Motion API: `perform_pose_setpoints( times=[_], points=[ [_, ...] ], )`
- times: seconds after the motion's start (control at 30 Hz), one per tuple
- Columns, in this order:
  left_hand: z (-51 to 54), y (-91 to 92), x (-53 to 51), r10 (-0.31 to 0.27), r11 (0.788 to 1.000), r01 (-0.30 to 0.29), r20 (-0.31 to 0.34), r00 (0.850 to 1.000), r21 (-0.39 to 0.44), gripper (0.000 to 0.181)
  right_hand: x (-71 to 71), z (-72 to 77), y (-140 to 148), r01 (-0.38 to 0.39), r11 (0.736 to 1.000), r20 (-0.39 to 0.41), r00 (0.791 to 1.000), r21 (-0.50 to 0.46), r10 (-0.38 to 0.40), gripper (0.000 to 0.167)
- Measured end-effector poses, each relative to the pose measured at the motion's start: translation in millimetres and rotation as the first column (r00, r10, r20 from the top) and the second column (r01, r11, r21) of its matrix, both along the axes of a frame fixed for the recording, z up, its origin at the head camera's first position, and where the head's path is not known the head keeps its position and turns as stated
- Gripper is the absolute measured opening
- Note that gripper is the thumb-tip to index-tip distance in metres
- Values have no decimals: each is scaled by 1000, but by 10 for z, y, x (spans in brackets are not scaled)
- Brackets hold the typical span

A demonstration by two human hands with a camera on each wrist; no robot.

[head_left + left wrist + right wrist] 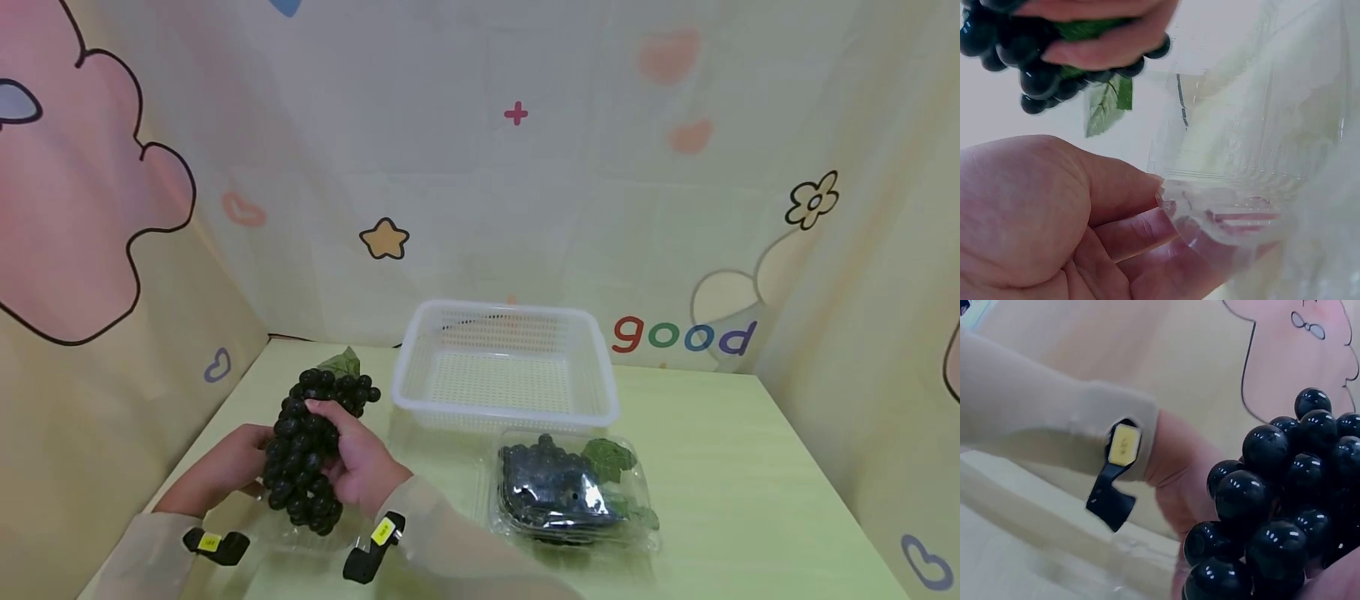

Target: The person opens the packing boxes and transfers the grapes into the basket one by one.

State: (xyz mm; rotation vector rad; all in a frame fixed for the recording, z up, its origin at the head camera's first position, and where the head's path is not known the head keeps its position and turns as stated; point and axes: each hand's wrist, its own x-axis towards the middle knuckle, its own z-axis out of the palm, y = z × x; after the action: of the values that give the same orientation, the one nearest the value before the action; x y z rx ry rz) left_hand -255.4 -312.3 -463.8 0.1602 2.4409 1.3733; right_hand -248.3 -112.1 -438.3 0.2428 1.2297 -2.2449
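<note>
A bunch of dark grapes point(296, 462) with a green leaf point(342, 363) is held up at the left of the table. My right hand point(365, 462) grips it, thumb over the grapes. Behind and left of the bunch is my left hand point(228, 468). In the left wrist view, that hand pinches the rim of a clear plastic box point(1241, 159) between thumb and fingers. From the head, the bunch hides most of this box. The right wrist view shows the grapes point(1275, 544) close up, with the left hand point(1182, 472) behind them.
A white perforated basket point(506, 421) stands at the back middle of the pale green table point(720, 467). In front of it, a closed clear box point(645, 500) contains dark grapes and green leaves. A printed curtain point(465, 167) surrounds the table.
</note>
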Motion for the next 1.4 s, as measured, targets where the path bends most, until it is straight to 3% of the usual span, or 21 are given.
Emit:
perform_pose_setpoints(
  times=[0.23, 0.47, 0.7, 1.07, 1.2, 1.4],
  points=[
    [5, 4, -10, -16, 999, 15, 35, 999, 29, 25, -70, 220, 142, -10, 1000, -39, 999, -15, 9, 50],
    [10, 49, -15, 54, 998, -53, 87, 995, -15, 33, -195, 325, 339, -30, 1000, -77, 997, 4, 30, 50],
    [26, 67, -17, 80, 995, -73, 101, 992, -64, 33, -348, 444, 586, -35, 999, -106, 994, 10, 36, 51],
    [30, 88, -19, 106, 991, -98, 84, 991, -95, 34, -603, 685, 980, 12, 1000, -128, 992, 2, -11, 60],
    [38, 72, -2, 132, 982, -120, 79, 988, -146, 34, -702, 711, 1076, 31, 1000, -135, 990, 6, -30, 59],
    [57, 106, -9, 124, 981, -109, 86, 989, -158, 32, -875, 699, 1244, 103, 995, -127, 987, 1, -102, 56]
  ],
)
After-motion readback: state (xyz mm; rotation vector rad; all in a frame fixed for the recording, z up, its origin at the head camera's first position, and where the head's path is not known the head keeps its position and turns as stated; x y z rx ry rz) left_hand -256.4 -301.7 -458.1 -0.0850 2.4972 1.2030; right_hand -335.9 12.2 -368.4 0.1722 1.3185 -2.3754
